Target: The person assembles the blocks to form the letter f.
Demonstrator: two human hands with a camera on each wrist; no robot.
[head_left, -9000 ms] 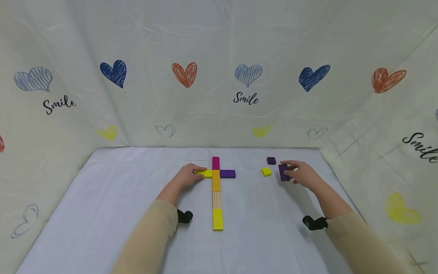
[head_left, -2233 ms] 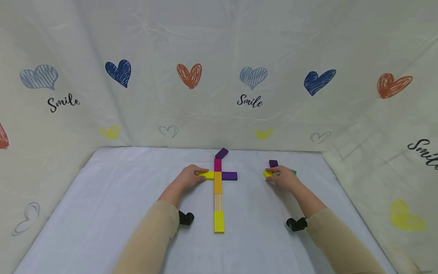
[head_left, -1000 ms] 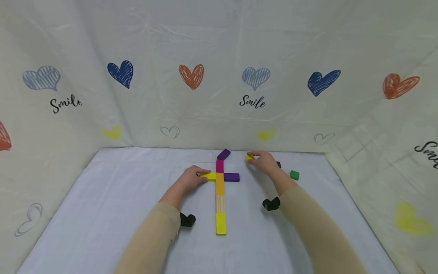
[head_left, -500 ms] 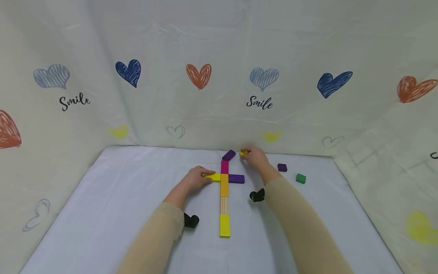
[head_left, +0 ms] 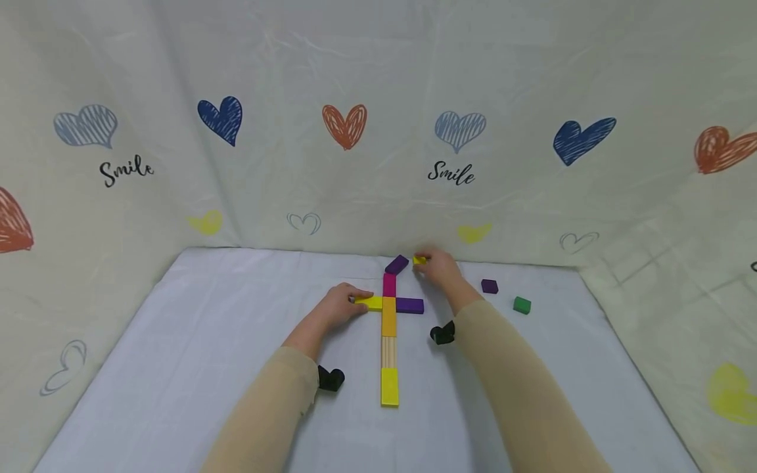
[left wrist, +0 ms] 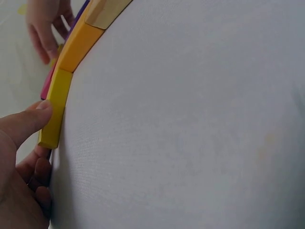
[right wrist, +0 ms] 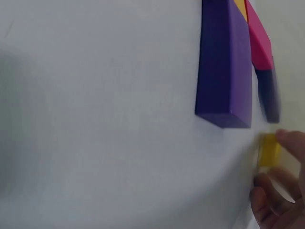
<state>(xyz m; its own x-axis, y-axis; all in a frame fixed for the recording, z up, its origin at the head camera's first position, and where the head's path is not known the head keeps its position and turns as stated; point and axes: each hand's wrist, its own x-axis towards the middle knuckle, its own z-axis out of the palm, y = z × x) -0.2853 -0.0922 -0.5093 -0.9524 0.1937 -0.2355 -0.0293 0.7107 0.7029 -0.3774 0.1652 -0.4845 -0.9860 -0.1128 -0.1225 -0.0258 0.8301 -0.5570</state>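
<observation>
My left hand (head_left: 338, 307) pinches the left-arm yellow block (head_left: 372, 304) between thumb and fingers. This block touches an orange block (head_left: 388, 316) in a cross of flat blocks. To the orange block's right lies a purple block (right wrist: 224, 71); beyond it sits a pink block (head_left: 389, 285). A slanted purple block (head_left: 397, 265) touches the pink one's far end. Nearer lie a striped wooden block (head_left: 388, 353) and a long yellow block (head_left: 389, 387). My right hand (head_left: 439, 268) pinches a small yellow block (right wrist: 269, 149), a short gap right of the slanted purple block.
A small dark purple block (head_left: 489, 286) and a green block (head_left: 522, 305) lie on the white cloth (head_left: 236, 328) to the right. Just behind the slanted block the table's far edge meets a heart-printed curtain (head_left: 378, 197). Each wrist carries a black camera mount.
The slanted purple block came from my right hand. That hand then picked up the small yellow block and carried it left and away, uncovering the green block. My left hand keeps its hold.
</observation>
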